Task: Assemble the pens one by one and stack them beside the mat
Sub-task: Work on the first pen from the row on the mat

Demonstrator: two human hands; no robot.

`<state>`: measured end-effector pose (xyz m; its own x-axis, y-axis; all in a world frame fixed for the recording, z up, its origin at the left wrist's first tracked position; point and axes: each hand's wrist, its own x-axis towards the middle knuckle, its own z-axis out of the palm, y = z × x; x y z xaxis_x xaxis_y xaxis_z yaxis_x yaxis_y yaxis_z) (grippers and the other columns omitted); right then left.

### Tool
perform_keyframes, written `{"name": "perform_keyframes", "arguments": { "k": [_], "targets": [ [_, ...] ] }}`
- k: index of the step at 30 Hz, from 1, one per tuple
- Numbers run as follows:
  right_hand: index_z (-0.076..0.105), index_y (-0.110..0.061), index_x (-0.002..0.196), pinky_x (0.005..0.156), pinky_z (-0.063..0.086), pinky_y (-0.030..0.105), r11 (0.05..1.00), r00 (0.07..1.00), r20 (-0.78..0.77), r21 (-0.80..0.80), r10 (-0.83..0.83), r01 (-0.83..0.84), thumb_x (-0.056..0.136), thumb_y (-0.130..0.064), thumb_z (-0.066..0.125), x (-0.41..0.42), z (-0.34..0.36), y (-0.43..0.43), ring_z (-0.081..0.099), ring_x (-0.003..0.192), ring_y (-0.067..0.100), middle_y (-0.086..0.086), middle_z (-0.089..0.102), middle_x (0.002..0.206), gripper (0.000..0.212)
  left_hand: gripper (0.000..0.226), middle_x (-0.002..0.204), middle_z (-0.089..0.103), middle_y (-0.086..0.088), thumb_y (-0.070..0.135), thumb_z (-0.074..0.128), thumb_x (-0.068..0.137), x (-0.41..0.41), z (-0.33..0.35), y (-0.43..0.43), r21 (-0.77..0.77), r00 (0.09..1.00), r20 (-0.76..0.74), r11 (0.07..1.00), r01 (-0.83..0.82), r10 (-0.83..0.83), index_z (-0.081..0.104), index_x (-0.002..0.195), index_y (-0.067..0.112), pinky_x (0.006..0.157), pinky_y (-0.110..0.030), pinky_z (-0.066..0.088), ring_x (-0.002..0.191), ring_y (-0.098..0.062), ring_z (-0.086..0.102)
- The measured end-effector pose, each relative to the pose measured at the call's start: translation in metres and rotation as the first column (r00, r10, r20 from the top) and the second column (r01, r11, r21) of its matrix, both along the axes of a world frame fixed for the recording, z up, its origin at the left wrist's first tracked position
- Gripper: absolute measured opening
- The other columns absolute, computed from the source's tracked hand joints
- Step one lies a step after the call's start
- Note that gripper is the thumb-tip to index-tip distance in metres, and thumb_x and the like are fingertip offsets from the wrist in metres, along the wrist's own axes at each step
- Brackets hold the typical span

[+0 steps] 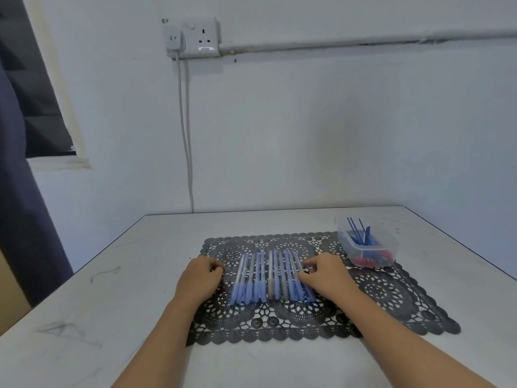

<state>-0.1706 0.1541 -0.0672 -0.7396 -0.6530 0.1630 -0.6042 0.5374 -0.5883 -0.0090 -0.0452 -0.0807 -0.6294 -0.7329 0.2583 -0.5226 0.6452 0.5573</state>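
Observation:
Several pens with blue caps [263, 278] lie side by side in a row on the black lace mat [391, 298]. My left hand [200, 278] rests on the mat at the row's left end, fingers curled, nothing clearly in it. At the right end of the row, my right hand [326, 275] lies with its fingertips touching the outermost pens. A clear plastic tub [369, 247] at the mat's far right corner holds blue ink refills and red parts.
The white table [112, 303] meets a wall at the back; its left and right edges are in view. A wall socket [195, 37] with a hanging cable sits above. A dark curtain [22, 191] hangs at the left.

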Motion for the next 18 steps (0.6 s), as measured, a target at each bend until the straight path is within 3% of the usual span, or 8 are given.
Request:
{"name": "perform_keyframes", "arguments": {
  "k": [2, 4, 8, 12, 14, 16, 18],
  "targets": [
    [0.074, -0.013, 0.091, 0.062, 0.054, 0.029, 0.998, 0.999, -0.019, 0.057, -0.028, 0.03, 0.074, -0.026, 0.064, -0.001, 0.001, -0.001, 0.059, 0.055, 0.011, 0.002, 0.072, 0.076, 0.024, 0.023, 0.114, 0.06, 0.003, 0.022, 0.047, 0.092, 0.0, 0.001, 0.003, -0.006, 1.0, 0.02, 1.0, 0.002, -0.002, 0.066, 0.105, 0.022, 0.078, -0.024, 0.039, 0.089, -0.007, 0.049],
    [0.075, -0.013, 0.084, 0.061, 0.055, 0.032, 0.993, 0.998, -0.041, 0.103, -0.052, 0.056, 0.068, -0.026, 0.064, -0.002, 0.002, 0.0, 0.058, 0.054, 0.011, 0.005, 0.07, 0.071, 0.023, 0.024, 0.114, 0.061, 0.002, 0.022, 0.048, 0.091, -0.001, 0.002, 0.007, -0.029, 1.0, 0.019, 1.0, -0.005, 0.006, 0.066, 0.107, 0.021, 0.076, -0.024, 0.04, 0.089, -0.009, 0.052],
    [0.075, -0.016, 0.088, 0.06, 0.055, 0.029, 0.995, 0.996, -0.051, 0.062, -0.077, 0.08, 0.071, -0.021, 0.068, -0.005, 0.006, 0.004, 0.06, 0.061, 0.009, -0.002, 0.068, 0.072, 0.019, 0.025, 0.118, 0.06, 0.002, 0.022, 0.049, 0.09, -0.004, 0.004, 0.015, -0.059, 0.995, -0.097, 0.998, -0.018, 0.012, 0.062, 0.111, 0.023, 0.083, -0.027, 0.042, 0.102, -0.013, 0.054],
    [0.055, -0.018, 0.125, 0.049, 0.043, 0.01, 0.958, 0.981, 0.192, -0.281, -0.003, 0.058, 0.076, -0.006, 0.069, -0.007, 0.017, 0.009, 0.058, 0.064, 0.005, -0.001, 0.063, 0.083, 0.052, 0.025, 0.115, 0.06, 0.007, 0.021, 0.05, 0.092, -0.005, 0.015, 0.034, -0.127, 0.964, -0.244, 0.989, 0.073, -0.102, 0.06, 0.114, 0.024, 0.091, -0.026, 0.042, 0.105, -0.007, 0.051],
    [0.038, -0.023, 0.137, 0.055, 0.049, 0.015, 0.886, 0.947, 0.31, -0.457, 0.079, 0.076, 0.078, 0.003, 0.065, -0.004, 0.023, 0.009, 0.062, 0.07, 0.012, 0.005, 0.059, 0.089, 0.07, 0.024, 0.112, 0.061, 0.01, 0.023, 0.051, 0.092, -0.004, 0.021, 0.046, -0.181, 0.948, -0.262, 0.974, 0.136, -0.181, 0.061, 0.115, 0.025, 0.094, -0.027, 0.043, 0.103, -0.004, 0.052],
    [0.024, -0.033, 0.143, 0.065, 0.056, 0.027, 0.816, 0.925, 0.348, -0.572, 0.153, 0.08, 0.079, 0.007, 0.063, 0.003, 0.029, 0.008, 0.064, 0.076, 0.017, 0.007, 0.058, 0.094, 0.084, 0.024, 0.109, 0.061, 0.014, 0.028, 0.052, 0.092, -0.003, 0.025, 0.059, -0.237, 0.929, -0.25, 0.947, 0.216, -0.274, 0.061, 0.115, 0.024, 0.093, -0.024, 0.043, 0.099, -0.001, 0.053],
    [0.015, -0.04, 0.143, 0.065, 0.058, 0.031, 0.748, 0.893, 0.382, -0.659, 0.238, 0.083, 0.078, 0.011, 0.063, 0.013, 0.031, 0.007, 0.067, 0.077, 0.021, 0.012, 0.058, 0.1, 0.095, 0.027, 0.105, 0.062, 0.015, 0.035, 0.054, 0.091, -0.004, 0.027, 0.073, -0.27, 0.904, -0.24, 0.919, 0.288, -0.354, 0.061, 0.115, 0.025, 0.092, -0.023, 0.043, 0.097, 0.002, 0.055]
  ]
}}
